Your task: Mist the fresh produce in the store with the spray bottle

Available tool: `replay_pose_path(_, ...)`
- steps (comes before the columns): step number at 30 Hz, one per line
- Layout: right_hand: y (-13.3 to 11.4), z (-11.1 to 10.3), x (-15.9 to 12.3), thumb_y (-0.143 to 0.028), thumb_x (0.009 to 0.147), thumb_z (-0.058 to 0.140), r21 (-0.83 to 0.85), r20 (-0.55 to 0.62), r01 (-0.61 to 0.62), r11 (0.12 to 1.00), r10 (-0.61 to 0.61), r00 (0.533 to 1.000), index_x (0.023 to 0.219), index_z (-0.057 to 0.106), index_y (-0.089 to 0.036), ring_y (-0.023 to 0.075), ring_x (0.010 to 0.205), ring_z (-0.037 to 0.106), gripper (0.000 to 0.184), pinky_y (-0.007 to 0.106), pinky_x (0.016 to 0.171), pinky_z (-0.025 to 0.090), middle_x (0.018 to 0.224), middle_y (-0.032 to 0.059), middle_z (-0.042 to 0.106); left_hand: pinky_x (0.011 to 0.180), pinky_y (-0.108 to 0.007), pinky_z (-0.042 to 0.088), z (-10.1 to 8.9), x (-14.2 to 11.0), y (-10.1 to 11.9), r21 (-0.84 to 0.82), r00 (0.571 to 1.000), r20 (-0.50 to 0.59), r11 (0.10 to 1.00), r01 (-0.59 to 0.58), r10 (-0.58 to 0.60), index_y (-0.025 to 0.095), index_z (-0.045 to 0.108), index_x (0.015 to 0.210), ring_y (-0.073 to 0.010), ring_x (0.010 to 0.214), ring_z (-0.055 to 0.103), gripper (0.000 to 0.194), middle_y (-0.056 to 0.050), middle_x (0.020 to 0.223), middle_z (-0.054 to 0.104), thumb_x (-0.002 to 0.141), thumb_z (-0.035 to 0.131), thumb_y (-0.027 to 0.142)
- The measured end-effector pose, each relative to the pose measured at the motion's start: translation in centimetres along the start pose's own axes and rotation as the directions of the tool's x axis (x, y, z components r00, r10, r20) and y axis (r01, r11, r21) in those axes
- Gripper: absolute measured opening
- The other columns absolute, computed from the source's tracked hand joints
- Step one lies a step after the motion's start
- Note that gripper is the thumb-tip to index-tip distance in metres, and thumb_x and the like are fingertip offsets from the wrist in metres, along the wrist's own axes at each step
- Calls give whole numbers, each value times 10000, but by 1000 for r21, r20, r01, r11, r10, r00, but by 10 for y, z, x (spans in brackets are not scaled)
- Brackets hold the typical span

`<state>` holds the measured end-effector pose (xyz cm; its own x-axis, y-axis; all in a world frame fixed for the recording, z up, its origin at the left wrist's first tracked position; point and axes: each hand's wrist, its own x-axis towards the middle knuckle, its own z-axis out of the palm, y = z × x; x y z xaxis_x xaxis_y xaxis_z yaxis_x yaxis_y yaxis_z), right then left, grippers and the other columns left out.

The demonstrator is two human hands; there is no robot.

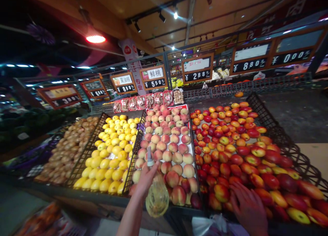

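Observation:
My left hand (146,181) is wrapped round the neck of a see-through, yellowish spray bottle (157,199), whose pale nozzle points up and away from me. The bottle is in front of rows of pink and cream peaches (176,157) laid on white paper. Over on the right, my right hand (248,207) lies with fingers stretched out on the near edge of a heap of red and yellow nectarines (230,159). Nothing shows in its grasp, though its palm is hidden.
Yellow fruits (110,164) and brown round fruits (69,147) fill sections further left, parted by black plastic lattice dividers (134,157). Packed fruit trays (140,102) line the back under price signs (153,77). A plastic bag (211,225) hangs at the front edge.

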<state>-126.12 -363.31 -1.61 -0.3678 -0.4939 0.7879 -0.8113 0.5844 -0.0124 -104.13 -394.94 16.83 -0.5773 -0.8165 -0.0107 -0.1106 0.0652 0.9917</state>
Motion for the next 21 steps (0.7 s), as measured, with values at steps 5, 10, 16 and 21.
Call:
replay_pose_path(5,1,2,-1,-267,887,467,10,18,20,1000,-20,1000,1045,654,-197,274,1039,658,255,487,976,371,1132,89,736,1120,-473,395,-31,17,4,-17,993,-113,1000,-22,20,173,599,1287,-338,1293,548,713,-138,1333,650,740,740,607)
replay_pose_path(10,0,-1,3,-273,881,494,30,21,-9,1000,9,1000,1062,650,-199,266,1023,657,251,462,940,392,1115,75,735,1078,-442,428,11,31,18,39,999,25,998,-49,48,147,634,1236,-332,1220,585,678,-134,1226,697,731,759,581)
replay_pose_path(16,0,-3,6,-253,882,508,35,-1,-4,999,4,1000,1063,639,-207,256,1008,661,229,447,919,404,1075,57,742,1069,-438,435,105,40,46,-4,905,369,974,-225,210,126,604,1272,-309,1168,606,617,-139,1236,685,815,683,533)
replay_pose_path(21,-1,-4,6,-248,889,507,24,7,-7,1000,7,1000,1054,630,-202,253,1010,658,210,448,915,408,1066,62,739,1091,-441,416,138,44,56,-59,870,433,970,-236,237,134,601,1265,-306,1201,590,604,-146,1274,670,810,684,522)
